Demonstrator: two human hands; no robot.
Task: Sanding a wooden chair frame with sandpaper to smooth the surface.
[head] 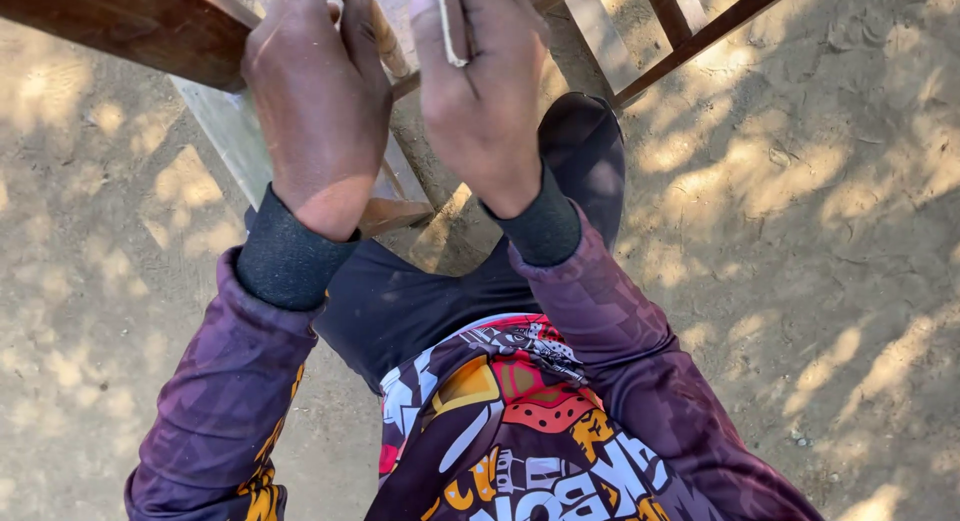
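At the top of the view, the right hand (485, 101) pinches a thin pale sheet (455, 21), likely sandpaper, between thumb and curled fingers; the grip is closed on it, and the sheet stands on edge, its long axis running away from the person. Just left of it, the left hand (320, 101) lies with its back to the camera, fingers bent over and out of sight behind a dark wooden rail (130, 26). Whether those fingers clamp the rail or only rest against it I cannot tell. The two hands sit side by side, nearly touching, both wrists bent upward and reaching forward, with black cuffs (285, 261) showing below them and purple sleeves (215, 401) behind.

The rail slants from the upper left edge toward the hands, so it lies right under and ahead of both; the left hand is the one against it, while the sheet in the right hand is held just beside the wood. More slats (700, 26) of the same wooden frame cross the upper right, well apart from the hands. Below, a dark trouser knee (585, 151) juts forward over sandy ground (820, 231) dappled with sun and shade.
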